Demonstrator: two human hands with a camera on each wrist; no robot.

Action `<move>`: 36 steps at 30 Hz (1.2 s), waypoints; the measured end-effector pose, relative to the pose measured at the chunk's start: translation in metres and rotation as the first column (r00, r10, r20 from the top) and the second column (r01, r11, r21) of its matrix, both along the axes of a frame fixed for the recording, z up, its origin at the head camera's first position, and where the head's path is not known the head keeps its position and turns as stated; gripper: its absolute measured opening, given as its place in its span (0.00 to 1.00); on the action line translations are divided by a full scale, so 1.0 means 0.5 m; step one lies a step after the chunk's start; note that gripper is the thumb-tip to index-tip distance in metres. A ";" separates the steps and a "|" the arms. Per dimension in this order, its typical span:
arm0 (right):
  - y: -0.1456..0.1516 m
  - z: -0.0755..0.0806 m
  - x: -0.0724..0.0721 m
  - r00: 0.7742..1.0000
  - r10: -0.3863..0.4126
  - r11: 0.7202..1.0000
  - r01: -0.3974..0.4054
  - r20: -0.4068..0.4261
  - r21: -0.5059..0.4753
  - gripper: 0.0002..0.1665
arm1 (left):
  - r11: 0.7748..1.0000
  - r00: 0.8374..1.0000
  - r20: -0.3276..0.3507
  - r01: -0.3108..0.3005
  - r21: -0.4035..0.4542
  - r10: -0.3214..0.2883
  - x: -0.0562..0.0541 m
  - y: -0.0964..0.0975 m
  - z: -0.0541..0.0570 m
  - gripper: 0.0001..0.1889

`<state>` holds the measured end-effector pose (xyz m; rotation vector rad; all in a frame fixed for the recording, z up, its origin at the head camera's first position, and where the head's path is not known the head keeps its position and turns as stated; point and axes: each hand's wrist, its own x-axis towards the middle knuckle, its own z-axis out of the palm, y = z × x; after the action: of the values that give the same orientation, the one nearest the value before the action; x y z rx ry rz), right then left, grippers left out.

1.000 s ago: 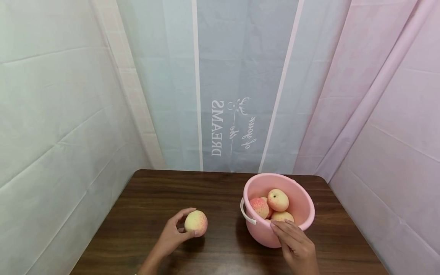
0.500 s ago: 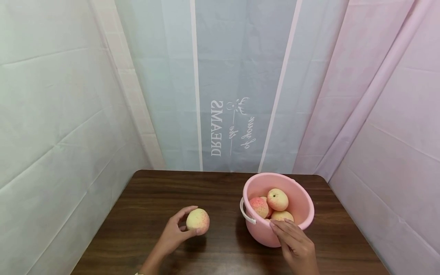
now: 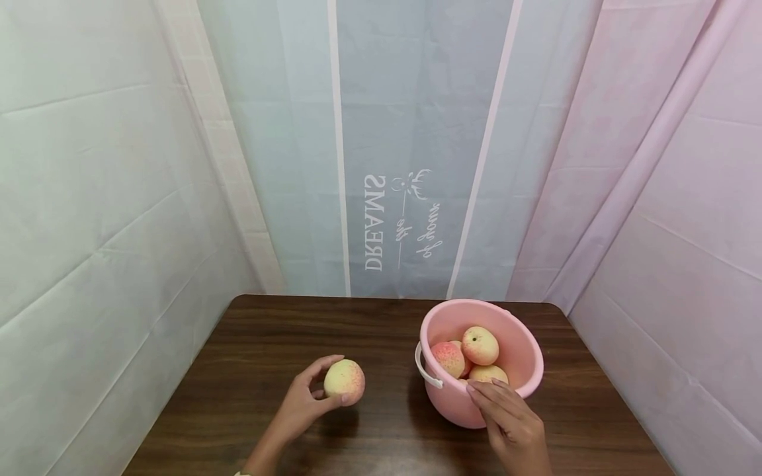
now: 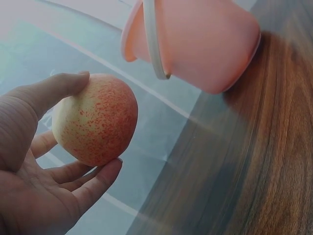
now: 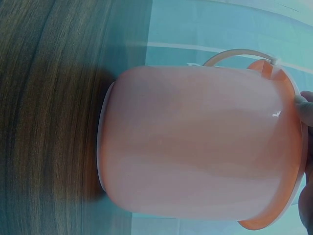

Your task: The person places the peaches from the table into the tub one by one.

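My left hand (image 3: 300, 404) holds a yellow peach with a red-speckled blush (image 3: 345, 382) between thumb and fingers, left of the bucket. In the left wrist view the peach (image 4: 100, 120) sits between the thumb on top and fingertips beneath, its speckled side showing. On the right stands a pink bucket (image 3: 455, 408) with several peaches (image 3: 481, 346) inside. My right hand (image 3: 514, 426) grips the bucket's near rim, fingers over the edge. From the right wrist, the bucket's smooth side (image 5: 195, 142) fills most of the view, with part of the hand (image 5: 307, 110) at its rim.
A dark wood-grain table (image 3: 286, 330) carries the bucket. The bucket's white handle (image 3: 425, 370) hangs down on its left side. A grey-blue cloth with white lettering (image 3: 375, 221) hangs behind the table, with pale cloth walls (image 3: 107, 198) on both sides.
My left hand has shifted the peach slightly up and to the right. My right hand stays at the bucket's rim, and the peaches inside have not moved.
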<state>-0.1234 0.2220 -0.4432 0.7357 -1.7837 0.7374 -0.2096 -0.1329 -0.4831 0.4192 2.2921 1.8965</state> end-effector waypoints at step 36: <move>0.003 -0.002 -0.001 1.000 0.003 1.000 -0.003 -0.016 0.019 0.16 | 0.998 0.999 -0.032 0.031 0.046 -0.030 -0.015 0.020 0.026 0.34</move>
<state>-0.1240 0.2236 -0.4443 0.7549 -1.7777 0.7159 -0.2174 -0.1230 -0.4700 0.4896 2.2509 1.9453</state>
